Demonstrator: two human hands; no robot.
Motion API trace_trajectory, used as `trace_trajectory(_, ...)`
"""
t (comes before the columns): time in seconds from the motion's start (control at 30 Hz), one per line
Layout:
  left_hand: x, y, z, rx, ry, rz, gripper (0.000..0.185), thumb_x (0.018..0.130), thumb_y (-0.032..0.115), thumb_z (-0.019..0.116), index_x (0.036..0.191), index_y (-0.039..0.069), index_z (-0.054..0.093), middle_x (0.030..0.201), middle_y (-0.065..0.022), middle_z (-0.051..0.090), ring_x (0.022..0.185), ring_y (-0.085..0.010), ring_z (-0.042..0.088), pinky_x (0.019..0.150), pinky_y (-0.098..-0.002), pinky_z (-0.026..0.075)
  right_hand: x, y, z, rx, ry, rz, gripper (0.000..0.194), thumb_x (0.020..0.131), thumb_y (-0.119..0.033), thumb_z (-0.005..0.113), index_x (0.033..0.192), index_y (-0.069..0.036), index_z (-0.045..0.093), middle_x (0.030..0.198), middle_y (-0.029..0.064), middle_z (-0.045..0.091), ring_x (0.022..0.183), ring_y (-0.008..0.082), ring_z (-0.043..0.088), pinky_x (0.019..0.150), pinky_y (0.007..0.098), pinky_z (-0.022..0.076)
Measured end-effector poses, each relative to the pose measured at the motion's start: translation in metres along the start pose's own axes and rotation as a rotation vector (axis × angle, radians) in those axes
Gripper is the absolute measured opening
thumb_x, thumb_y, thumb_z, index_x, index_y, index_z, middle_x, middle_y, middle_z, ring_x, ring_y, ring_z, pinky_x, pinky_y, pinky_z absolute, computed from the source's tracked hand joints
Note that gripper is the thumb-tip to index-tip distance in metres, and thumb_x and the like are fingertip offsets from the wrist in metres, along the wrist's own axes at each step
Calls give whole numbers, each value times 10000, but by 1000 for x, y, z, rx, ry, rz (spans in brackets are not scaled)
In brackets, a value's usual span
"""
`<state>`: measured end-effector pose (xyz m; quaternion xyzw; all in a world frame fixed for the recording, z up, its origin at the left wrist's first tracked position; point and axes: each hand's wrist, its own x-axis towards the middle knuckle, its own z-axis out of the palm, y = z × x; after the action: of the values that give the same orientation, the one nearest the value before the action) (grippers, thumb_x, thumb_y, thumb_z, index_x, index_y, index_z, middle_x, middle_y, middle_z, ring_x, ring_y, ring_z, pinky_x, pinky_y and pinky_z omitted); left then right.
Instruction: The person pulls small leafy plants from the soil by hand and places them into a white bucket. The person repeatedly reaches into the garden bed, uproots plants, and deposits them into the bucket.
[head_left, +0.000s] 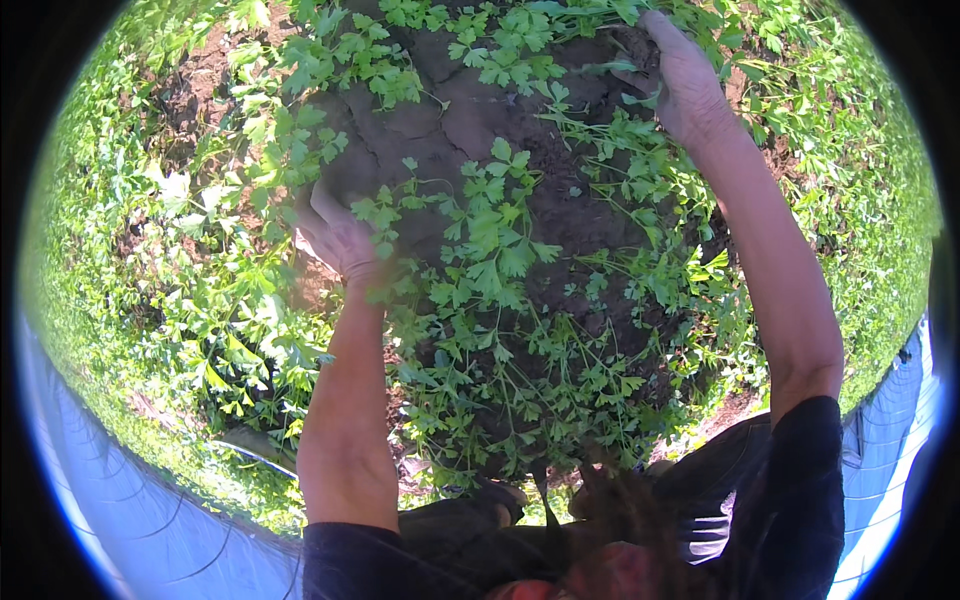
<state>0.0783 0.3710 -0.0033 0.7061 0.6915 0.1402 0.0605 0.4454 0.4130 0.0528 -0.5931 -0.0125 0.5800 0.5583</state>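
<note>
Leafy green plants with lobed, parsley-like leaves (491, 247) grow from dark, cracked soil (465, 124) in front of me. My left hand (335, 234) is low among the leaves at the left of this bare patch; it is blurred, and foliage hides part of its fingers. Farther forward on the right, my right hand (686, 90) curls at the edge of the plants. Between its thumb and fingers shows a dark brown, earthy patch, with narrow green leaves (577, 22) beside it. Whether the hand grips these is unclear.
Dense sunlit plants (217, 300) spread on both sides. Pale plastic-like sheeting (172, 540) curves along the lower left, and similar sheeting (889, 442) borders the lower right. My dark-clothed legs (712, 465) are close below the plants.
</note>
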Motion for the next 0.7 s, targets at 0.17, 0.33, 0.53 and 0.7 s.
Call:
trace_trajectory(0.17,-1,-6,2,44,-57,-6,470,784,101,604,1231,42,469,1228,-188,407,1170,-380,426,964,-454,394,-13,-33,-25,90,40,-73,144,906,-97,555,982,25,546,874,60,581,732,136,523,658,316,463)
trace_trajectory(0.33,-2,-4,2,56,-45,5,505,767,103,625,1243,58,465,1241,-181,403,1176,-378,422,972,-452,388,-21,23,10,-695,-63,-31,146,881,-122,578,990,-26,566,729,21,563,618,89,522,508,262,407)
trace_trajectory(0.53,-1,-3,0,59,-77,-22,634,686,76,686,1271,78,439,1252,-173,394,1188,-370,410,970,-441,383,7,48,24,-1382,83,-430,397,802,-348,657,1017,-15,629,845,114,679,755,225,641,690,346,480)
trace_trajectory(0.7,-2,-6,6,74,-25,-31,486,771,88,624,1237,83,487,1299,-115,448,1193,-343,429,941,-414,412,23,56,16,-1383,103,-505,425,792,-406,669,924,-2,655,746,158,670,748,257,652,736,364,497)
